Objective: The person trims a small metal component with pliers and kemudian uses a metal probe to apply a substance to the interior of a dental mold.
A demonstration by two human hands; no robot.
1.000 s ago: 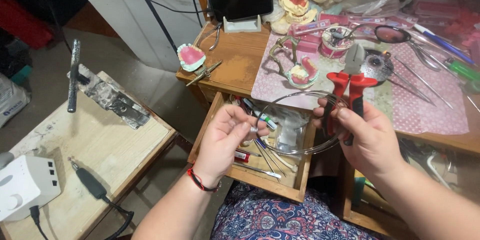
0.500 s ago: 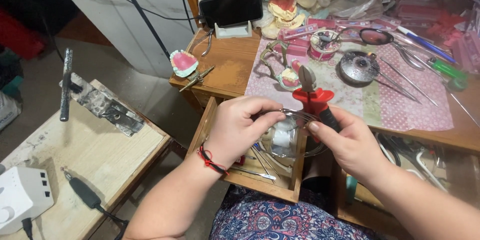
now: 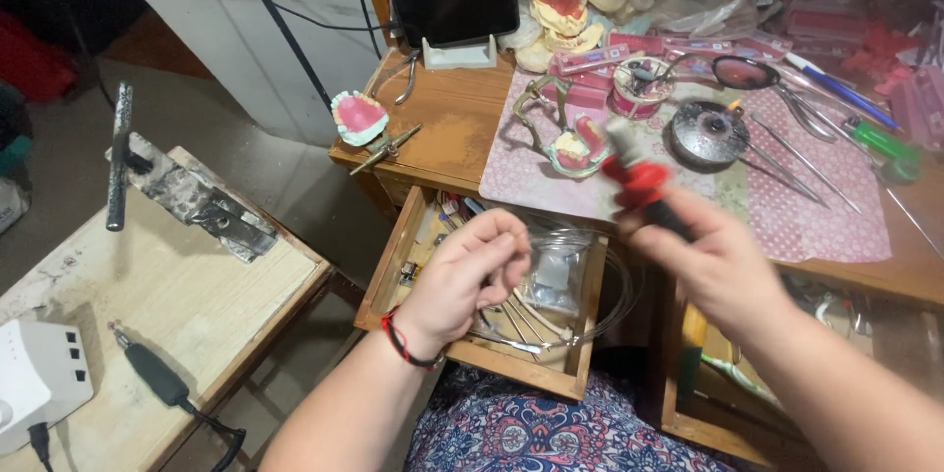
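We see the left hand [image 3: 470,270] over the open wooden drawer [image 3: 393,275], thumb and fingers [image 3: 506,236] pinched together on the thin wire coil [image 3: 608,315]. The coil hangs as a loose loop in front of the drawer, running from the left hand down past the drawer's front edge and up toward the right hand; the strand is faint, so we cannot follow it all the way.

The right hand [image 3: 713,270] is motion-blurred. Its fingers are clenched around the handles of the red-handled cutters [image 3: 639,182], whose head points up over the front edge of the worktop [image 3: 462,133]. Whether it also pins the wire, we cannot tell.

Inside the drawer: slim metal instruments, pens and a clear plastic bag, partly hidden by the left hand. A red cord bracelet [image 3: 403,346] sits on the left wrist.

On the worktop, a patterned mat [image 3: 787,206] carries a dental cast on a metal articulator [image 3: 570,143], a round metal dish [image 3: 705,130] and several long hand tools. A pink denture model [image 3: 356,118] lies near the worktop's left corner, a dark phone [image 3: 455,5] on a stand behind it.

Left of us, a lower side table [image 3: 197,285] holds a dark handpiece [image 3: 152,374] with cable and a white control box [image 3: 34,374].
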